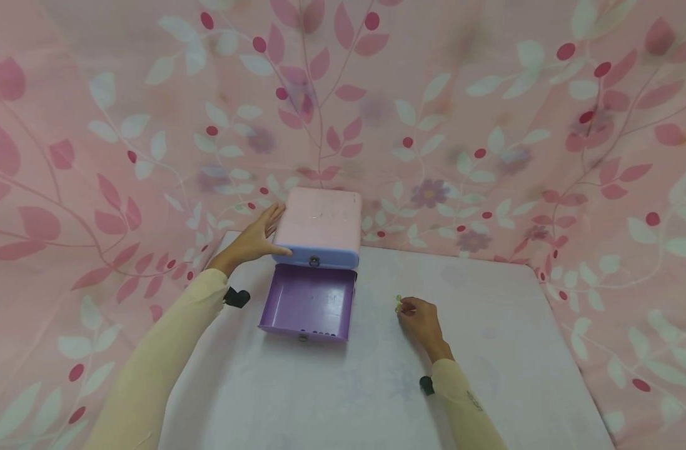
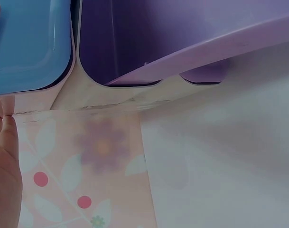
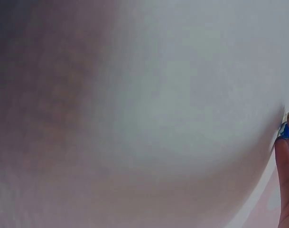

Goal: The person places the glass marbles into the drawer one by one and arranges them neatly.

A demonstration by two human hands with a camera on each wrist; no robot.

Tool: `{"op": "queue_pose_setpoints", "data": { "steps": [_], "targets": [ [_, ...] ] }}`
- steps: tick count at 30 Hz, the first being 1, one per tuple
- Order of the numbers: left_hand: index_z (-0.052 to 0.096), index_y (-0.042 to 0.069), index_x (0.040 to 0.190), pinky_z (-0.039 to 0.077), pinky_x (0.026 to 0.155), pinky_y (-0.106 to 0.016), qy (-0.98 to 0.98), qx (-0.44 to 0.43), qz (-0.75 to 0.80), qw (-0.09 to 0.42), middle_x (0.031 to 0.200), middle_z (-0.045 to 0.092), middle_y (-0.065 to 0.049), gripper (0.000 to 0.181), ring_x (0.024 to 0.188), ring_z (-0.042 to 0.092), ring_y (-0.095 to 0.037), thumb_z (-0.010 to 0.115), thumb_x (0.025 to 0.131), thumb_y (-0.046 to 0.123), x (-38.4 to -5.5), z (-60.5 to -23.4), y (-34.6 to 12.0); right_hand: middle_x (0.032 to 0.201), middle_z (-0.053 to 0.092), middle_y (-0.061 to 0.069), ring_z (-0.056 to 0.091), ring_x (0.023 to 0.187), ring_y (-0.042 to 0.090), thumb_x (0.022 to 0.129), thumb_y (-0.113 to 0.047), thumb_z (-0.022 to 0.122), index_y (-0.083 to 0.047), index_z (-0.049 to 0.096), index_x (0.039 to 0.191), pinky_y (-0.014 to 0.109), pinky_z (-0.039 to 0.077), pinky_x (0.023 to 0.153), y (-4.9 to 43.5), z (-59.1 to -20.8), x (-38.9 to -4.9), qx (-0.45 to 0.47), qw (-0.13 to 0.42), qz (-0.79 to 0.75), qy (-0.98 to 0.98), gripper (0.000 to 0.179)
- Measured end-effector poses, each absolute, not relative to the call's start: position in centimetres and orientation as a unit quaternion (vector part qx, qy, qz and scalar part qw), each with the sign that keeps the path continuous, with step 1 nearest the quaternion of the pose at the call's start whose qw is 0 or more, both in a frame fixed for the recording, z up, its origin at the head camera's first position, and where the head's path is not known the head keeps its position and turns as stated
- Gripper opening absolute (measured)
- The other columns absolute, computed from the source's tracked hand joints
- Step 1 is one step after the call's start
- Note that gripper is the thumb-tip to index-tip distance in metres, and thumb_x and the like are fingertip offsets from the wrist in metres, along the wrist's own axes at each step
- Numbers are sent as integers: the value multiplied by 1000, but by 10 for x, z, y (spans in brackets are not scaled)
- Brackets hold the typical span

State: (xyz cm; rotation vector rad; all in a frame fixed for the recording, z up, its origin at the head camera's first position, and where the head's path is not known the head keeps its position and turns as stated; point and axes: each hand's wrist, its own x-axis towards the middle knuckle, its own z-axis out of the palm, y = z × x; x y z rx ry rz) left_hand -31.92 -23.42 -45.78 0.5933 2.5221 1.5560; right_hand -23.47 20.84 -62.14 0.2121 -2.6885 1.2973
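My left hand (image 1: 256, 239) rests against the left side of a small drawer cabinet with a pink top (image 1: 319, 219). Its fingers lie straight along the side, and the thumb touches the blue upper drawer (image 1: 334, 258), which is closed. Below, the purple lower drawer (image 1: 309, 300) is pulled out, with nothing seen lying in it. To the right, just over the table, my right hand (image 1: 421, 322) pinches a small yellow-green item (image 1: 398, 304) between thumb and fingertips. In the right wrist view this small item (image 3: 286, 130) looks shiny and partly blue; its kind is unclear.
A white-covered table (image 1: 483, 300) lies under everything. Pink floral cloth (image 1: 433, 125) hangs behind and at both sides, close to the cabinet's back. Small round knobs sit on the drawer fronts, the lower knob (image 1: 303, 338) facing the near edge.
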Motion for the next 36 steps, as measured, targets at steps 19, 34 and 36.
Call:
{"op": "queue_pose_setpoints", "data": {
  "steps": [19,34,36],
  "targets": [
    [-3,8,157,17,119,-43,827,201,518,80,163,8,-10,125,147,13,-27,89,71,13,-301,-428,-226,91,71,11,68,82,21,75,8,73,5,70,106,35,58,76,205,-619,-236,66,64,408,-908,31],
    [1,24,158,18,118,-32,834,200,511,60,164,10,0,128,146,16,-11,91,68,28,-318,-455,-234,90,73,8,70,83,20,78,2,79,2,74,101,30,58,77,203,-613,-238,93,107,457,-878,24],
    [1,22,158,17,119,-34,832,201,513,59,164,9,-1,128,146,15,-12,92,68,26,-317,-455,-233,90,73,8,71,82,20,77,3,80,3,73,101,28,59,75,200,-611,-238,100,108,472,-869,25]
  ]
}}
